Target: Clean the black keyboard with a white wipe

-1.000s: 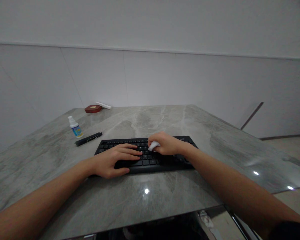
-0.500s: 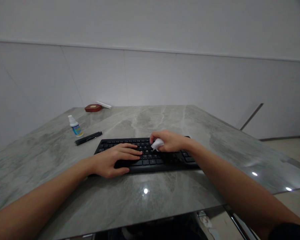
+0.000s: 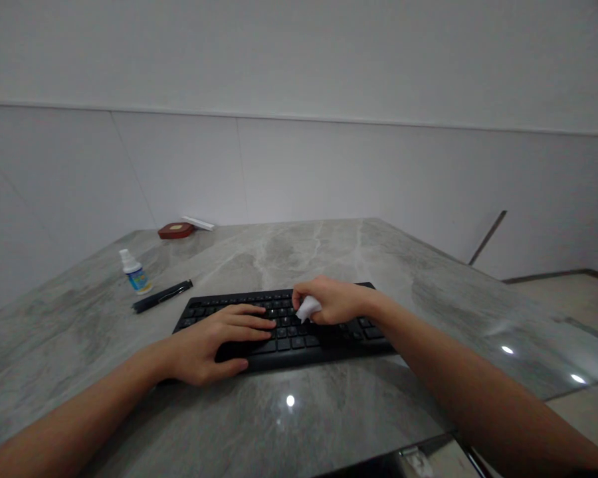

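Our right hand (image 3: 331,301) is closed, with the thumb and curled fingers pinching a small white wad (image 3: 308,309) over the middle of a black keyboard (image 3: 299,359). The wad looks soft and crumpled, like tissue or thin cloth, and its loose lower end pokes out toward the keys; whether it touches them we cannot tell for certain. Our left hand (image 3: 214,342) lies open and palm down across the keyboard's left part, fingers spread over the keys and thumb reaching along the near edge.

The keyboard sits on the grey marbled desk (image 3: 289,255), its long side toward us. It is wide and low, dark all over, with close rows of flat keys and a plain black strip along the front. Pale marks show on some keys near its middle, too small for us to read. Our hands and right forearm hide much of both ends.

Beyond our left hand we see a slim black object (image 3: 162,297) lying aslant, and near it a white-capped bottle (image 3: 136,273) with a blue and yellow label. Farther back, by the wall (image 3: 299,172), a reddish-brown case (image 3: 176,230) lies beside a flat white piece (image 3: 198,223).
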Available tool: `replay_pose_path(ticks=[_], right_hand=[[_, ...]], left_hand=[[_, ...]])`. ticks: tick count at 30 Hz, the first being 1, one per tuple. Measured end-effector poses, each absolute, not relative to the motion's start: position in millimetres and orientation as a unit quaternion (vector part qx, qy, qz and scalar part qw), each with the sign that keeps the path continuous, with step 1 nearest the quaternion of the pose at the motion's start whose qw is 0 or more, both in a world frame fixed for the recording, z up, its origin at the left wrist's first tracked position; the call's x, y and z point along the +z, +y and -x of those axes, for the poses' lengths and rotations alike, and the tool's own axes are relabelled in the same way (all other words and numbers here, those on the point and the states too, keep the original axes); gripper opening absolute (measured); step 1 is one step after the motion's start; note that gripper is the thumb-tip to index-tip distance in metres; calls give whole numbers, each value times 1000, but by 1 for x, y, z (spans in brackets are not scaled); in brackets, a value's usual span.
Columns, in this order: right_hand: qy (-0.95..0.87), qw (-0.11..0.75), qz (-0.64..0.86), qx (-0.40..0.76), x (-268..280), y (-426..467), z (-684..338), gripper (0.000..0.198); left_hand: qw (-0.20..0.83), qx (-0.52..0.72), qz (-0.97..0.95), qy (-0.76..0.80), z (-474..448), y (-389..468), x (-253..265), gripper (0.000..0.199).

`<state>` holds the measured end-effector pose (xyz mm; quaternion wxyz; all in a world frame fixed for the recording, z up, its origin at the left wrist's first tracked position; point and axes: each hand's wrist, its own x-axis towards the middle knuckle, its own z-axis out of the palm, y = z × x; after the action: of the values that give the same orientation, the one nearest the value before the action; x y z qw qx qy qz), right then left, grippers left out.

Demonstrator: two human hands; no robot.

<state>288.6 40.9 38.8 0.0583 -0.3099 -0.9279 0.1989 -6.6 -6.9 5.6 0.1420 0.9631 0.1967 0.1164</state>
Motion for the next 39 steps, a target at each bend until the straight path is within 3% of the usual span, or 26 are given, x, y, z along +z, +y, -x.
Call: replay_pose_path(ticks=[39], right_hand=[[-938,96,291,165,32,37,-281,27]], left_hand=[[159,150,-956,198,6,-12,9,64]])
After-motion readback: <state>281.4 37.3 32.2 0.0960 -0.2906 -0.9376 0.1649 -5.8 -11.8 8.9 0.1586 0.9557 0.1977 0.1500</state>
